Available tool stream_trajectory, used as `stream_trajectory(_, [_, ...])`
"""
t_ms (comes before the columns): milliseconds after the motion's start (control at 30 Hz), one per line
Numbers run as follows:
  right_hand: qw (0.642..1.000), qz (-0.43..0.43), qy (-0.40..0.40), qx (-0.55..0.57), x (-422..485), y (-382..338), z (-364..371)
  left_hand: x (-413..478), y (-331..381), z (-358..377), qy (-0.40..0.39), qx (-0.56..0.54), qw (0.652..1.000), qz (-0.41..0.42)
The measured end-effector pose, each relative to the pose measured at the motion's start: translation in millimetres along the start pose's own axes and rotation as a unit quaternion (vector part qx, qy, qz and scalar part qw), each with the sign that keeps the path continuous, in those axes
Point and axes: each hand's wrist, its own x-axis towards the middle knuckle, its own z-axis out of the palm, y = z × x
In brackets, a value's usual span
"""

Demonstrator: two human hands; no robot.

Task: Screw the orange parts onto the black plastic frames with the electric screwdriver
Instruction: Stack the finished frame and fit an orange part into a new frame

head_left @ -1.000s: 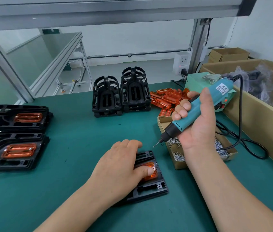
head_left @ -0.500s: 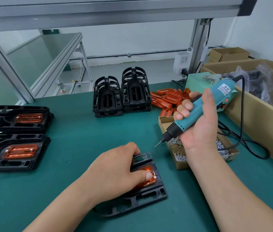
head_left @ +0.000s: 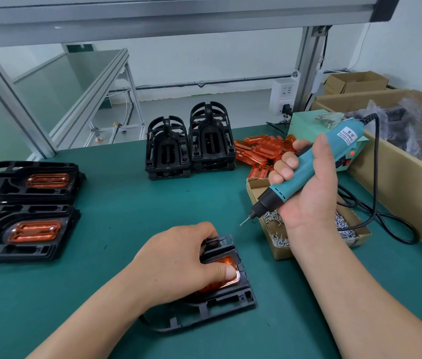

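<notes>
A black plastic frame (head_left: 226,303) lies flat on the green mat near the front, with an orange part (head_left: 226,264) seated in it. My left hand (head_left: 178,263) covers most of the frame, thumb pressing on the orange part, fingers curled over the frame's far edge. My right hand (head_left: 308,193) grips the teal electric screwdriver (head_left: 305,168) above a small cardboard box of screws (head_left: 274,235). The screwdriver's bit points down-left, a short way above and to the right of the frame, not touching it.
Two stacks of frames with orange parts fitted (head_left: 23,203) lie at the left. Two stacks of bare black frames (head_left: 189,141) stand at the back, beside a heap of loose orange parts (head_left: 261,151). A large cardboard box (head_left: 409,174) and the screwdriver's cable (head_left: 386,224) are at the right.
My left hand has drawn the frame toward me and turned it slightly, so more of its near end shows. The right hand with the screwdriver has barely moved.
</notes>
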Motion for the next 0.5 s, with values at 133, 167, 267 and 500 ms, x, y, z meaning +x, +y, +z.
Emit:
stream_trajectory(133, [1.0, 0.003, 0.002, 0.001, 0, 1, 0, -1, -3, -2, -0.01, -0.016, 1.0, 0.011])
stream_trajectory(167, [1.0, 0.003, 0.002, 0.002, 0, 1, -1, -2, -3, -3, -0.016, -0.028, 0.999, 0.015])
stream_trajectory(267, [1.0, 0.004, 0.004, -0.001, 0, 0, 1, -3, -3, -5, -0.03, -0.056, 0.998, 0.018])
stream_trajectory(500, [1.0, 0.005, 0.004, 0.004, -2, 0, 2, 2, 8, -3, -0.015, -0.022, 0.999, -0.038])
